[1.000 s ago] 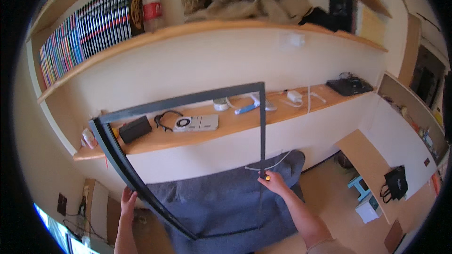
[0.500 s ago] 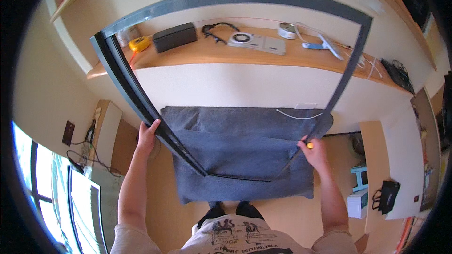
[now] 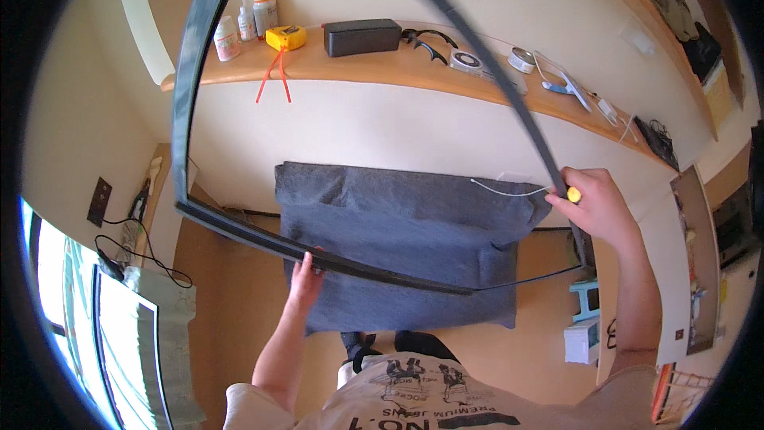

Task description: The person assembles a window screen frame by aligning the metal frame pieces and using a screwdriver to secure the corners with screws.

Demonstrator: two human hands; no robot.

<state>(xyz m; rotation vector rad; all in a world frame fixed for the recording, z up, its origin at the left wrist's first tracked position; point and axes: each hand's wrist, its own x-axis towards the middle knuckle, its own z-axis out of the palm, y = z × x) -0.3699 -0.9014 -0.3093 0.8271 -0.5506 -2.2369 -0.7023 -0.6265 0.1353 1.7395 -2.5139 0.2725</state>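
A large dark grey rectangular frame (image 3: 183, 111), like that of a window screen, is held up tilted and turned in front of me; its far part runs out of the top of the view. My left hand (image 3: 304, 283) grips the lower rail from beneath, fingers partly hidden behind it. Higher up on the right, my right hand (image 3: 597, 203) is closed around the right side rail. From that hand sticks the round yellow end (image 3: 574, 194) of something whose other part is hidden. Below the frame lies a dark grey cloth (image 3: 398, 223).
Along the wall, a wooden shelf (image 3: 358, 72) holds a yellow tape measure (image 3: 286, 37), a black box-shaped object (image 3: 362, 37), several bottles and cables. A light-blue stool (image 3: 585, 299) and white box (image 3: 582, 341) stand right. A second frame (image 3: 155, 350) leans by the window.
The frame has turned and tilted, its lower rail now slanting across the cloth. My left hand has moved right and lower; my right hand has gone up and right.
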